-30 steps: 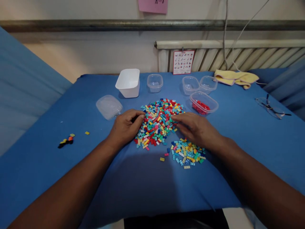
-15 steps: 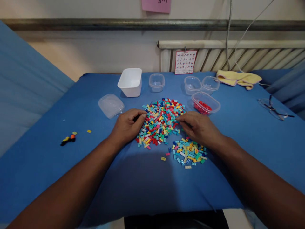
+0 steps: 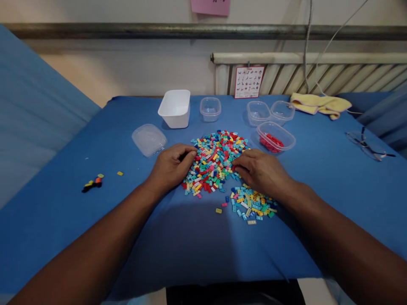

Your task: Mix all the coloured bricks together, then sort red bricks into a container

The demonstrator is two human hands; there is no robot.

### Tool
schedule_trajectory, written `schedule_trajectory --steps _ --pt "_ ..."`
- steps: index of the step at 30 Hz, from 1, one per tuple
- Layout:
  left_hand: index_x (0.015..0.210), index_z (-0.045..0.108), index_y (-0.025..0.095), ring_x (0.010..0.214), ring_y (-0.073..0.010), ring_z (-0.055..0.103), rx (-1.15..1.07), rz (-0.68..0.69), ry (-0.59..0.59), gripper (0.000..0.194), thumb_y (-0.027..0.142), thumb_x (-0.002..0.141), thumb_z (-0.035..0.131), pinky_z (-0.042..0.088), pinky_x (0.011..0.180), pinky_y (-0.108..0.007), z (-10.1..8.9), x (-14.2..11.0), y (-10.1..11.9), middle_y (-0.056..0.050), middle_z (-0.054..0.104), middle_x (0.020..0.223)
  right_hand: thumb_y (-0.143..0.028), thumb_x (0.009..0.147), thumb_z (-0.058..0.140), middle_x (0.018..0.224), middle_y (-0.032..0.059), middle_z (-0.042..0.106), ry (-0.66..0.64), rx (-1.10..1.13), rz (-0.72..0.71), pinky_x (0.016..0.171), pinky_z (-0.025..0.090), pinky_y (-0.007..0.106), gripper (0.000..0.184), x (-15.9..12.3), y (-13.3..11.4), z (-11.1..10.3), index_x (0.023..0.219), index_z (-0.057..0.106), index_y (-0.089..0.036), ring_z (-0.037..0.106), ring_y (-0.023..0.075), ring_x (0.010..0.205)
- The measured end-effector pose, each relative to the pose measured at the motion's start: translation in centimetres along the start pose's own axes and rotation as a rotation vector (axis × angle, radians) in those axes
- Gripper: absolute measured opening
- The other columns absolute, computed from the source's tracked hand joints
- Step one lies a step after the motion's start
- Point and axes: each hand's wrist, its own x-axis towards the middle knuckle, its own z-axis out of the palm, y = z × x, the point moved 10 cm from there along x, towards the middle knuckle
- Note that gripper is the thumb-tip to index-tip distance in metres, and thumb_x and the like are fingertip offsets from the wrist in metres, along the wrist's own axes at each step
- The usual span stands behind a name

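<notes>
Blue cloth (image 3: 190, 245) surface; radiator (image 3: 286, 58) far R, pipe (image 3: 159, 31) along wall (image 3: 127, 67). L hand (image 3: 170, 167), R hand (image 3: 263, 169) at brick pile (image 3: 213, 163); fingers curled, can't tell grip.

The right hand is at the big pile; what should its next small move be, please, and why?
Perhaps the right hand should pinch a red brick from the pile: it is at the pile's right side, where red bricks lie, and the front tub shows only red bricks.

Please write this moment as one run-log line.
left hand: left edge of large brick pile | right hand: pile's right side | red bricks: in transparent tub
</notes>
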Motion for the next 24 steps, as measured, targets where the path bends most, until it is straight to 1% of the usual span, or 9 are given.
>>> schedule_trajectory --steps 3,10,16,21,24 --pt "0.108 0.083 0.023 0.091 -0.0229 0.076 -0.006 0.005 0.0 0.029 0.041 0.103 0.061 0.06 0.09 -0.036 0.09 -0.03 -0.11 -0.005 0.082 0.098 -0.026 0.11 0.064 0.106 0.0116 0.08 -0.016 -0.016 0.019 0.087 0.054 0.04 0.018 0.11 0.14 0.25 0.113 0.081 -0.02 0.072 0.029 0.103" --pt "0.109 0.084 0.024 0.093 -0.0236 0.076 -0.002 0.004 -0.002 0.028 0.04 0.103 0.062 0.06 0.09 -0.036 0.1 0.04 -0.37 -0.004 0.082 0.099 -0.027 0.11 0.065 0.106 0.0091 0.081 -0.022 0.025 -0.007 0.088 0.055 0.039 0.017 0.03 -0.17 0.02 0.108 0.081 -0.022 0.074 0.0271 0.103" --pt "0.108 0.083 0.022 0.091 -0.0225 0.075 -0.016 0.019 0.001 0.027 0.039 0.104 0.062 0.059 0.089 -0.036 0.02 0.03 -0.14 -0.004 0.082 0.098 -0.025 0.112 0.061 0.11 0.0105 0.079 -0.1 0.005 -0.031 0.091 0.055 0.038 0.021 0.17 -0.74 0.0 0.122 0.08 -0.021 0.073 0.0275 0.107" --pt "0.109 0.083 0.021 0.094 -0.0226 0.076 -0.015 0.021 -0.006 0.028 0.039 0.104 0.061 0.058 0.091 -0.036 0.12 -0.01 -0.13 -0.005 0.082 0.101 -0.027 0.111 0.063 0.106 0.0099 0.079 -0.105 0.037 0.005 0.092 0.055 0.04 0.017 0.07 -0.29 0.04 0.111 0.079 -0.02 0.073 0.028 0.105" --pt "0.108 0.083 0.021 0.091 -0.022 0.075 -0.01 0.017 -0.007 0.029 0.039 0.104 0.061 0.058 0.09 -0.035 0.14 -0.03 -0.07 -0.004 0.082 0.098 -0.026 0.11 0.064 0.106 0.0096 0.079 -0.106 0.043 0.017 0.091 0.054 0.039 0.016 -0.04 -0.18 0.04 0.111 0.079 -0.02 0.073 0.028 0.105"
